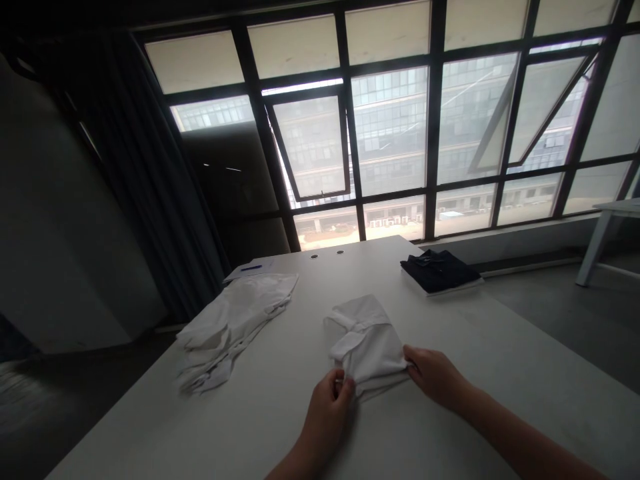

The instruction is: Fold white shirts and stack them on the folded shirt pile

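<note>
Folded white shirt on a white table, held at its near corners by two bare hands.
Clock directions are taken from the shirt, which lies near the middle of the tabletop with its collar end away from the person. At seven o'clock the left hand pinches the near-left corner between thumb and fingers; at four o'clock the right hand grips the near-right corner, its fingertips partly hidden. At nine o'clock, apart from the shirt, lie loosely spread white garments; just beyond them, at ten, a blue pen rests on paper. Between one and two o'clock sits a folded dark garment with a white layer beneath. Framed windows stand at twelve.
</note>
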The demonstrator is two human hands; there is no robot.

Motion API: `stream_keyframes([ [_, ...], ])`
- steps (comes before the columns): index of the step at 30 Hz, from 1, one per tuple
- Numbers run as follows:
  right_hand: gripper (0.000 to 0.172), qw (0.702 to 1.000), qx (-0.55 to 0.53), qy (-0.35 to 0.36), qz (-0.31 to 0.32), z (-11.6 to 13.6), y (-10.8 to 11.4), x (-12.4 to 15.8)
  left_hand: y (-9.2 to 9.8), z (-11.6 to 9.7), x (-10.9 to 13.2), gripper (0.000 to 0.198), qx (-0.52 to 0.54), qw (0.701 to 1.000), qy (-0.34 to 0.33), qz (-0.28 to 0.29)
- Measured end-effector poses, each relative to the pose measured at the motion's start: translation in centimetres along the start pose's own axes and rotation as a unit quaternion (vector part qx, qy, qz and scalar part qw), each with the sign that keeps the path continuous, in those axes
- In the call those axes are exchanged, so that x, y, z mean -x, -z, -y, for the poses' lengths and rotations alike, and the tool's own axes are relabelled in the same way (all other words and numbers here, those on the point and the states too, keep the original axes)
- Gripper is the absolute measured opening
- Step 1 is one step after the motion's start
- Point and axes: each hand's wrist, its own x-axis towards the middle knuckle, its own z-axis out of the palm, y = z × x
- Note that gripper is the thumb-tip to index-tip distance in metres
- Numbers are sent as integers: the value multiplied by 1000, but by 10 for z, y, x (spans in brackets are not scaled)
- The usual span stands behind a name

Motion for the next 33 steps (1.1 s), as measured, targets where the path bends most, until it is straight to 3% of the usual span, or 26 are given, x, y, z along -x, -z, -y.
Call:
stream_keyframes([
  [7,8,1000,19,-16,-13,4,3,1,2,-9,7,31,19,996,30,83],
  [13,8,1000,13,-4,-7,5,8,1,-6,-4,8,39,120,985,80,96],
  [20,10,1000,-16,2,-7,10,10,4,0,10,-15,43,176,982,60,33],
  [27,23,999,-34,31,6,24,4,-3,14,13,-44,40,90,995,35,-36],
  [33,19,999,-32,37,7,23,6,-3,15,20,-49,44,85,995,60,-15],
])
